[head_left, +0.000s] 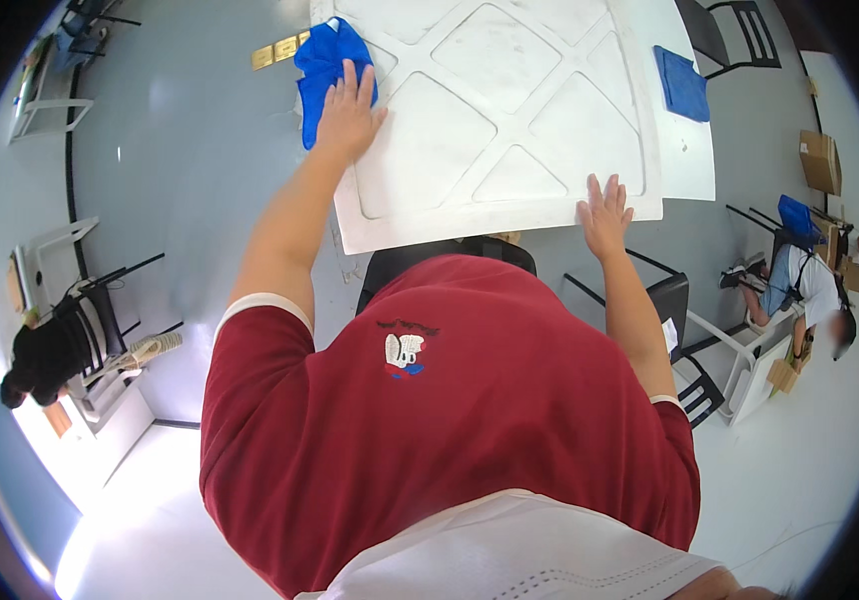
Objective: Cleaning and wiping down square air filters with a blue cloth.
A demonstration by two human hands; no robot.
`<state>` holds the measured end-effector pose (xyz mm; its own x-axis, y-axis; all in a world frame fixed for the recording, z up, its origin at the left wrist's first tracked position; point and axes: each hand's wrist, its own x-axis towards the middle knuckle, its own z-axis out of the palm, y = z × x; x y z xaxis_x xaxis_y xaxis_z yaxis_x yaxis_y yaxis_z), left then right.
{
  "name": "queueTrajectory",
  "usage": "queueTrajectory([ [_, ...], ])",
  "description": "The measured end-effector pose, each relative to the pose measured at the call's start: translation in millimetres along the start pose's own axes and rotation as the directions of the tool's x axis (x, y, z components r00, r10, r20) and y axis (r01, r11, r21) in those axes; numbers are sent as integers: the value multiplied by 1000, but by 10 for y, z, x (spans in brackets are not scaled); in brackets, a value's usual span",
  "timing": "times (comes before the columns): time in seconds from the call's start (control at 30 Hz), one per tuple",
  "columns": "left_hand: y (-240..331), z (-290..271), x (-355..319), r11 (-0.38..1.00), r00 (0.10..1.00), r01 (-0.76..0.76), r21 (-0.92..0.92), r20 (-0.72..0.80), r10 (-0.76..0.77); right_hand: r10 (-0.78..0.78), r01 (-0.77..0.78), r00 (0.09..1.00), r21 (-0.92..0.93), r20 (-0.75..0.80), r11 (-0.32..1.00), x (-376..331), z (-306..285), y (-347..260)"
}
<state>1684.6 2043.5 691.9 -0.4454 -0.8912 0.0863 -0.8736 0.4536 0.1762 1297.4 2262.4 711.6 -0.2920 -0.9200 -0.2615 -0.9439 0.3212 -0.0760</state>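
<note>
A large white panel (512,118) with raised crossing ribs and sunken triangular fields lies in front of me. At its left edge a crumpled blue cloth (330,50) drapes over the side. My left hand (350,115) lies flat on that cloth and the panel's edge, fingers stretched out. My right hand (606,215) rests at the near right corner of the panel, fingers spread and holding nothing. A folded blue cloth (682,84) sits on the white surface right of the panel.
Gold-coloured squares (275,53) show beside the left cloth. Black chairs stand at the near edge (390,268), to the right (670,305) and at the far right (705,35). A cardboard box (821,162) and a seated person (800,280) are farther right; another person (55,350) is at left.
</note>
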Motion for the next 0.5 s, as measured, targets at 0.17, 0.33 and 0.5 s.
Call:
queueTrajectory([
  [0.17,-289,83,519,988,990,-37,153,140,15,11,-10,1000,-47,23,999,1,-13,-10],
  [0.33,-434,207,920,981,997,48,188,49,-58,2,-2,1000,-30,-9,1000,16,-5,-16],
  [0.5,-445,313,964,989,996,57,133,-73,-47,-25,24,999,-29,-35,999,15,-1,-13],
])
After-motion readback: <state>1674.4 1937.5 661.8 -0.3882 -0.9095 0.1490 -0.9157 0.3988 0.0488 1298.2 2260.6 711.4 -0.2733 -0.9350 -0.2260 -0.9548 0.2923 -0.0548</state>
